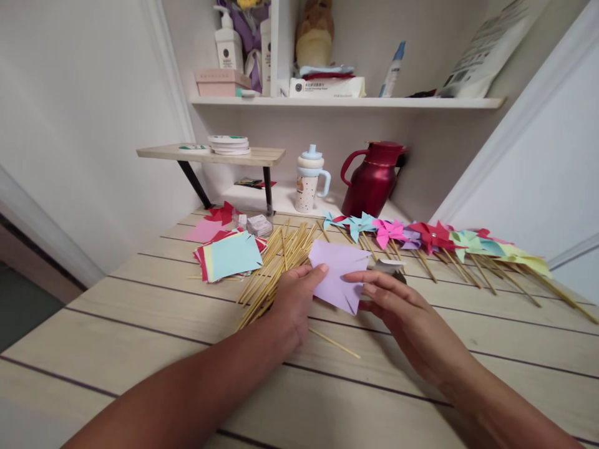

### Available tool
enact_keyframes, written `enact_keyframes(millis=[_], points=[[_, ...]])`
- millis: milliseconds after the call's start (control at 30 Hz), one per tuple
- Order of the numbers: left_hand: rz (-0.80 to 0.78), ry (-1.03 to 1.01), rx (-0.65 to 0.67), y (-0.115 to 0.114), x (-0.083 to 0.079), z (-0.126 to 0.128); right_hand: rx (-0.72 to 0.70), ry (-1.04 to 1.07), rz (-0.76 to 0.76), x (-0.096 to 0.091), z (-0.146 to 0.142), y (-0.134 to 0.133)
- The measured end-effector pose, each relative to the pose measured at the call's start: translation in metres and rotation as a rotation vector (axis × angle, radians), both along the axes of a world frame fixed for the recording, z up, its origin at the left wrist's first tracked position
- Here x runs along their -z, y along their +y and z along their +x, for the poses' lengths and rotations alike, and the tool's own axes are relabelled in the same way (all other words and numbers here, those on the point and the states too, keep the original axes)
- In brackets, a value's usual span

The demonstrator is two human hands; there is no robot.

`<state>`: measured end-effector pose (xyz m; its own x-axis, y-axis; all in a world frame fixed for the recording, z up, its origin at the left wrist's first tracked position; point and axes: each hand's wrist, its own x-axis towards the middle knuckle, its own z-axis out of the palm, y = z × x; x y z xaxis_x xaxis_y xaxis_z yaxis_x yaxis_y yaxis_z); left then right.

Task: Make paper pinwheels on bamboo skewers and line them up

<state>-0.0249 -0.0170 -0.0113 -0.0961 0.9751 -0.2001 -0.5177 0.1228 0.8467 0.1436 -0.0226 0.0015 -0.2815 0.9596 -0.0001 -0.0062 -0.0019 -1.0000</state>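
A light purple paper square (334,265) with slits cut in from its corners is held up over the table. My left hand (294,299) pinches its left edge, thumb on the front face. At the right edge is my right hand (397,305), fingers stretched out and slightly apart, one fingertip overlapping the paper's front. A bundle of thin wooden sticks (276,268) lies behind and left of my left hand. One loose stick (334,343) rests in front of the paper. Left of the bundle sits a stack of coloured paper squares (234,255), light blue on top.
Finished paper pinwheels (433,237) on sticks lie in a row at the back right. A dark grey object (390,268) is partly hidden behind my right hand. Small clear boxes (259,225), a cup (307,181), a red jug (372,181) and a small raised stand (163,153) are at the back.
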Motion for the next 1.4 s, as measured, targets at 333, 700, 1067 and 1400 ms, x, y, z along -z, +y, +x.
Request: enact_keyframes(millis=[333, 700, 1067, 1400], points=[[-0.039, -0.009, 0.000, -0.002, -0.004, 0.003, 0.036, -0.189, 0.140, 0.005, 0.000, 0.000], [0.028, -0.005, 0.050, -0.005, -0.005, 0.003, 0.031, -0.276, 0.439, 0.001, -0.007, -0.003], [0.083, 0.123, 0.083, -0.007, 0.001, 0.007, 0.158, -0.321, 0.245, -0.003, -0.006, -0.002], [0.113, 0.198, 0.070, -0.013, -0.008, 0.010, 0.180, -0.354, 0.226, -0.004, -0.004, -0.001]])
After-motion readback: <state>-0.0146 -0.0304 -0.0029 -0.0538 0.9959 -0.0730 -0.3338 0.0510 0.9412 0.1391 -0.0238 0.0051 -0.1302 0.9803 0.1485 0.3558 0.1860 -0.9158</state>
